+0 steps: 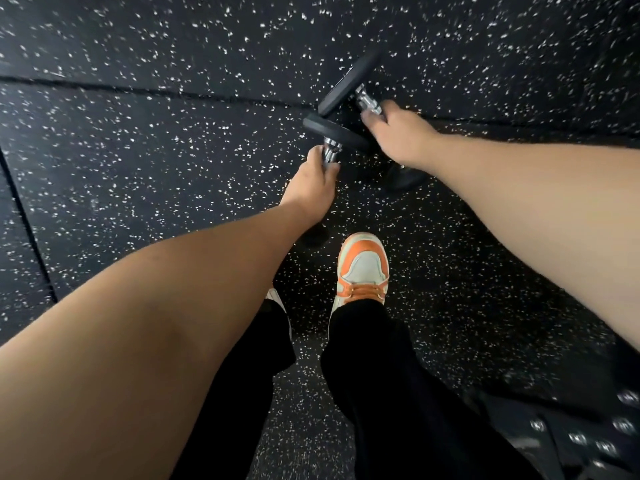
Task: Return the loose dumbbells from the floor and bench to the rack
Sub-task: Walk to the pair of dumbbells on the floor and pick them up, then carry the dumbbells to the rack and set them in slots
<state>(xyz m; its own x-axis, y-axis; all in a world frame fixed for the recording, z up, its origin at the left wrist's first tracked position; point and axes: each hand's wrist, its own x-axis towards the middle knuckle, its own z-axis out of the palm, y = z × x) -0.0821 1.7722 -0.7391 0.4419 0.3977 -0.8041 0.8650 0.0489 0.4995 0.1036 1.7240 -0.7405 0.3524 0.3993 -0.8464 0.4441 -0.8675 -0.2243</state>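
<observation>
The floor [173, 150] is black with lots of little white specks all over it, and thin dark lines run across it. The 2 dumbbells have black round ends and shiny silver handles: one dumbbell [337, 131] is nearer, the other dumbbell [348, 88] is farther away. The shoe [363, 268] is orange and pale white, with orange laces. The trousers [381, 393] are plain black. At the bottom right corner sits something dark grey [588, 438] with small shiny silver dots, too blurry to tell what it is.
</observation>
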